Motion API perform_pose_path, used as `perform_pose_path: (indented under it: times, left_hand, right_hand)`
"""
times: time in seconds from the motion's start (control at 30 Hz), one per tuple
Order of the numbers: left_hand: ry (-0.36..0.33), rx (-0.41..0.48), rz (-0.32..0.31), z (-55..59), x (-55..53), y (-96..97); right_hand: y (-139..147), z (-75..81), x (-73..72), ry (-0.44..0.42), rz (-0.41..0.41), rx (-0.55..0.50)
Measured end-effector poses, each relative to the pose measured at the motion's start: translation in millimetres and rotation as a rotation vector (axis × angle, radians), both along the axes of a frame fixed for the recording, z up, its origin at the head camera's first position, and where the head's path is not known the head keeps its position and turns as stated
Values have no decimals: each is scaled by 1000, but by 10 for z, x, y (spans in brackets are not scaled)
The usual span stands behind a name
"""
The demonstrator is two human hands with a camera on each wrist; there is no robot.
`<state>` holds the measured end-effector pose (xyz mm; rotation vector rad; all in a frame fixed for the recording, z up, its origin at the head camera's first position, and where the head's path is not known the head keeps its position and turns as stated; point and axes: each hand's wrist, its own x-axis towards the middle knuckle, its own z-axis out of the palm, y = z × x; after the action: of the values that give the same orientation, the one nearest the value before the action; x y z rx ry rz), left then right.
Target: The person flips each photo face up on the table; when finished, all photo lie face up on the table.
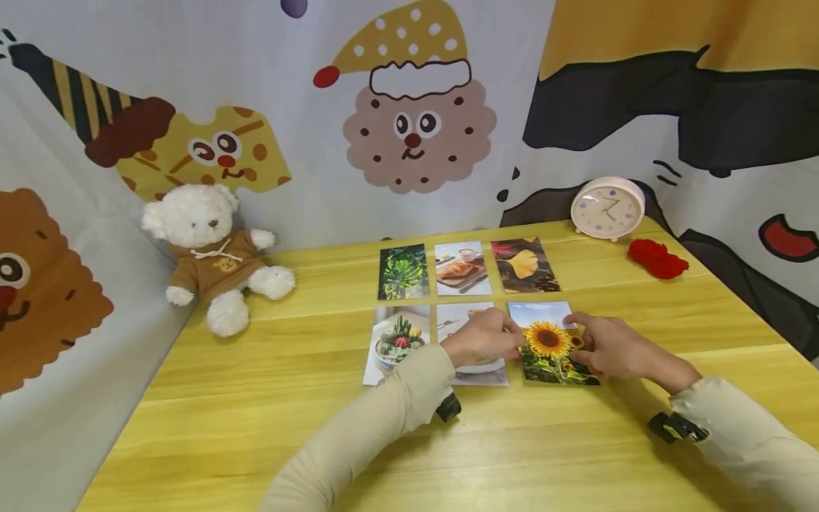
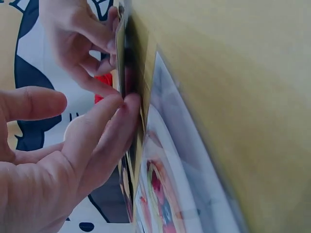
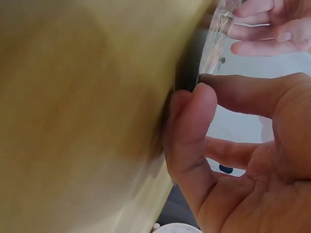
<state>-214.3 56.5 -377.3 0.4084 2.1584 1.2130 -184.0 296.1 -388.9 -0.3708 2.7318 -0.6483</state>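
A photo card of sunflowers (image 1: pixel 547 340) sits at the right end of the front row, its near edge slightly lifted in the wrist views. My right hand (image 1: pixel 617 348) pinches its right edge between thumb and fingertips. From the other side, my left hand (image 1: pixel 483 337) touches the card's left edge with extended fingers, its thumb (image 2: pixel 41 103) held apart. Beneath the left hand lies a card showing a plate of food (image 1: pixel 489 375), partly covered by that hand. Left of it is a cactus card (image 1: pixel 402 338), its lower corner overlapped by the left sleeve.
Behind are cards of green leaves (image 1: pixel 404 272), a croissant (image 1: pixel 462 269) and a yellow leaf (image 1: pixel 526 265). A white teddy bear (image 1: pixel 217 259) sits at the left. A round clock (image 1: pixel 608 208) and red yarn (image 1: pixel 657 259) occupy the back right of the wooden table (image 1: pixel 256 427).
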Motion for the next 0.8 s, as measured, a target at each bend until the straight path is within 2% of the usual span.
perform_pose_path:
  times: [0.1, 0.3, 0.6, 0.8]
  left_hand:
    - [38, -19, 0, 6, 29, -5]
    - [123, -15, -64, 18, 60, -21]
    - [129, -36, -52, 31, 80, -9]
    - [161, -43, -87, 31, 101, -20]
  right_hand:
    - [-5, -4, -31, -9, 11, 5]
    - [21, 4, -79, 5, 27, 17]
    - [31, 32, -160, 66, 137, 77]
    - [29, 45, -186, -2, 129, 115]
